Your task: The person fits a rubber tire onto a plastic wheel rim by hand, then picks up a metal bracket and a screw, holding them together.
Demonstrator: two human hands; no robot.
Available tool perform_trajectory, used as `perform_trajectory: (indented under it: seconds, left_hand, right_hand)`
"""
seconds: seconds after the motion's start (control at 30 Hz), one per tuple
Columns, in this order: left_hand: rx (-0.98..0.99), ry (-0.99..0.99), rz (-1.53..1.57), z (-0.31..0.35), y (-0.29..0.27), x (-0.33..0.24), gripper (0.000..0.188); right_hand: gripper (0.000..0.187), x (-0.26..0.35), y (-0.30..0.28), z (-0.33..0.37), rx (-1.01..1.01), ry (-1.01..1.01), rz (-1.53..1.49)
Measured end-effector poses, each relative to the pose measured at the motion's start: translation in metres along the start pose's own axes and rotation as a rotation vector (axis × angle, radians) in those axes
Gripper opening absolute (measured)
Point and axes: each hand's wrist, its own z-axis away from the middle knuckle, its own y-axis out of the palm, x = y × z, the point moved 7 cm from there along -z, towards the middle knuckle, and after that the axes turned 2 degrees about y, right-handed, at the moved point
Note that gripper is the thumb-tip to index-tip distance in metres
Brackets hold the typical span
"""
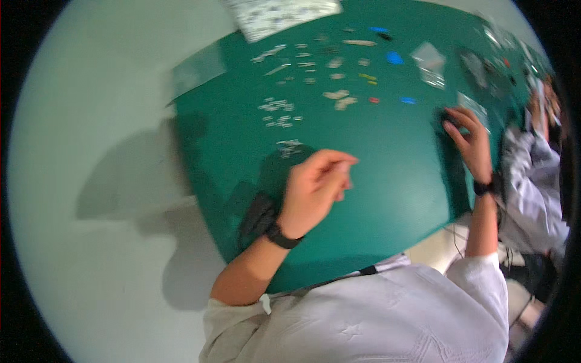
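My left hand hovers over the green table, its thumb and fingers pinched together. Whatever may be between those fingertips is too small or blurred to name. Just beyond it lies a small cluster of whitish pieces. Farther right, my right hand is at the table's right side, thumb and index finger closing around a dark spot that I cannot identify. A clear plastic bag lies beside its fingers. Left of that hand is a small blue piece.
Rows of small white, beige, yellow and red pieces cover the far middle. A printed sheet lies at the far edge, and a clear bag far right. A dark bundle sits by my left wrist. Another person's sleeve is close on the right.
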Motion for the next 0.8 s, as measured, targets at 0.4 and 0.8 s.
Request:
perform_trajectory:
  seconds: [0.4, 0.8]
  left_hand:
    - [0.025, -0.251, 0.537, 0.022, -0.018, -0.011, 0.02]
    - [-0.138, -0.005, 0.307, 0.074, -0.029, -0.03, 0.034]
  right_hand:
    - [0.033, 0.019, 0.008, 0.014, -0.058, -0.281, 0.186]
    - [0.032, 0.25, 0.098, 0.052, 0.245, -0.915, -0.545]
